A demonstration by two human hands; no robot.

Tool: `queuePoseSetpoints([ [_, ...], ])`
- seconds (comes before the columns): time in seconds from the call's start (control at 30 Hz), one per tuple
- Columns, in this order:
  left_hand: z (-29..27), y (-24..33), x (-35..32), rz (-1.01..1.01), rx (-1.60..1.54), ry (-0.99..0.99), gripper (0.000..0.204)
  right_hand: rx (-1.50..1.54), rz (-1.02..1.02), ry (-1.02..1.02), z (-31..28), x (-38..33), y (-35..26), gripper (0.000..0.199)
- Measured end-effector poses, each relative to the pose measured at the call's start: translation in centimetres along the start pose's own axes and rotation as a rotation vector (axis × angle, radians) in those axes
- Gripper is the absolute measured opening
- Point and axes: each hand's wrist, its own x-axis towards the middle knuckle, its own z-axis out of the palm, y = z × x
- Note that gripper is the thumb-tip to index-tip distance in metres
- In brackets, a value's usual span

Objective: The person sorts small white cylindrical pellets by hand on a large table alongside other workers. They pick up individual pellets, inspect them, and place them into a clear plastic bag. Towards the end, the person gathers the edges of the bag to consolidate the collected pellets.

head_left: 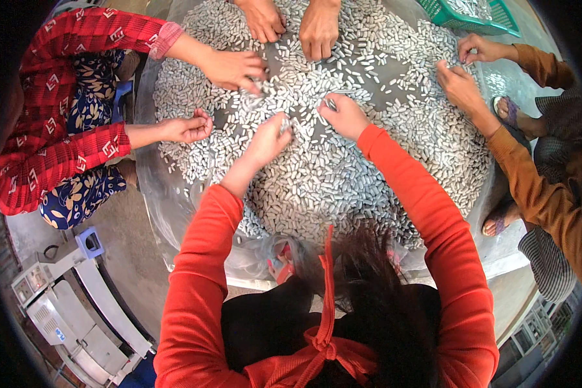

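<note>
Most small silvery pieces (317, 187) lie loose, left of and nearer than the green basket (467, 23) holding some; right hand (346, 118) grip pinches one dark-grey piece (331, 103), left hand (269, 140) curled, contents unclear.

Left hand (269, 139): fingers curled at the pile, contents unclear
Right hand (344, 118): pinches a small silvery piece (330, 103)
Pile (317, 191): loose silvery pieces, spread wide over plastic sheet (152, 187)
Co-workers' hands (320, 29): left, top, right
Basket (478, 27): green, upper right
</note>
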Motion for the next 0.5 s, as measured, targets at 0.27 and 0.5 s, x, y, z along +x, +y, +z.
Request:
queuePoseSetpoints([
  [0.27,-2.3,1.7,-1.4,-0.246,-0.808,-0.061,0.017,0.762,0.392,-0.174,-1.3,-0.2,-1.3,0.013],
  [0.5,-1.8,-0.1,0.9,0.212,-0.302,-0.031,0.013,1.045,0.42,-0.224,-0.8,-0.5,-1.8,0.01],
])
